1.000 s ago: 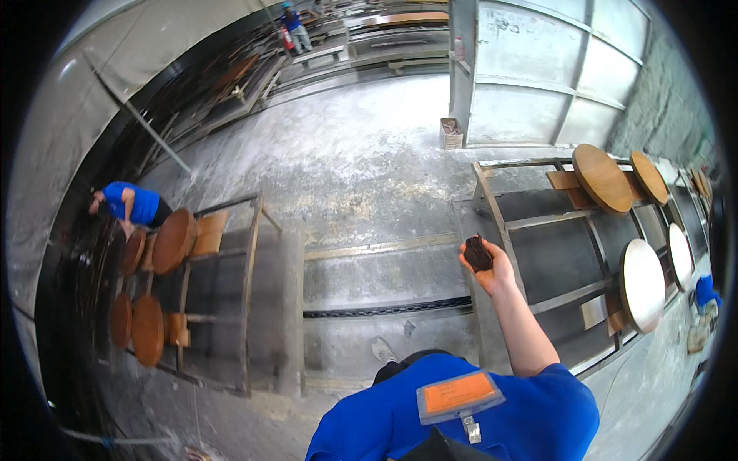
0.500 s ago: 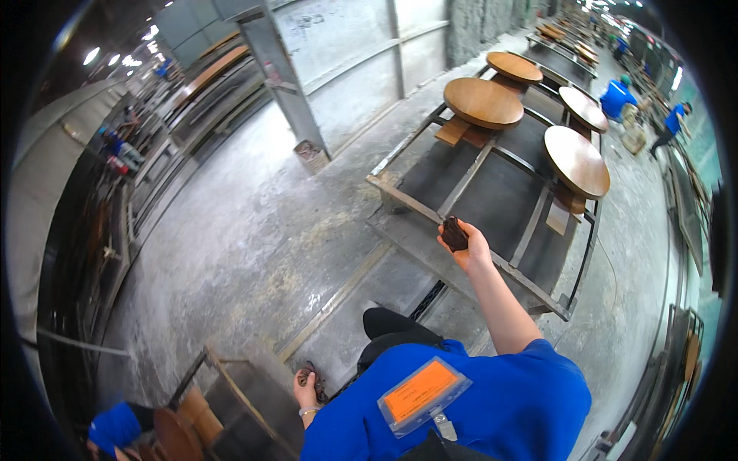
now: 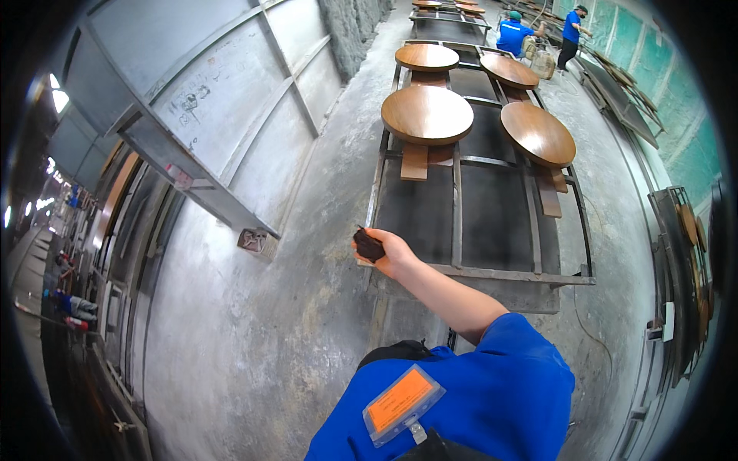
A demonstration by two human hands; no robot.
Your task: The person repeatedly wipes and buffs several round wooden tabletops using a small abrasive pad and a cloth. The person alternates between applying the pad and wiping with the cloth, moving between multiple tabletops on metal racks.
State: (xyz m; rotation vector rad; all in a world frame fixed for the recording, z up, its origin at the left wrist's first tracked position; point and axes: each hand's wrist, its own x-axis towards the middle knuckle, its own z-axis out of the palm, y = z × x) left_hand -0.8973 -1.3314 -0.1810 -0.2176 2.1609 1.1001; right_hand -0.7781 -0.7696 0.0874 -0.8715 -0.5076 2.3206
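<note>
My right hand [image 3: 391, 250] is stretched forward, its fingers wrapped round a dark brown crumpled rag [image 3: 369, 245]. Hand and rag are over the near left corner of a low metal-framed rack [image 3: 500, 273]. Farther along that rack several round brown wooden tabletops [image 3: 427, 114] lie on wooden pieces, their glossy faces up. A flat wooden strip [image 3: 414, 163] sticks out toward me from under one of them. Nothing of my left hand shows.
Left of the rack runs a grey concrete floor [image 3: 254, 338]. A metal panel wall [image 3: 231, 100] stands there, with a small box [image 3: 257, 243] at its foot. Two people in blue [image 3: 513, 36] are at the far right. A loaded rack [image 3: 680, 284] stands at the right edge.
The view has swung left and lifted. My right hand, with the rag, now lies farther left, at the rack's near left corner. My left hand has gone out of view.
</note>
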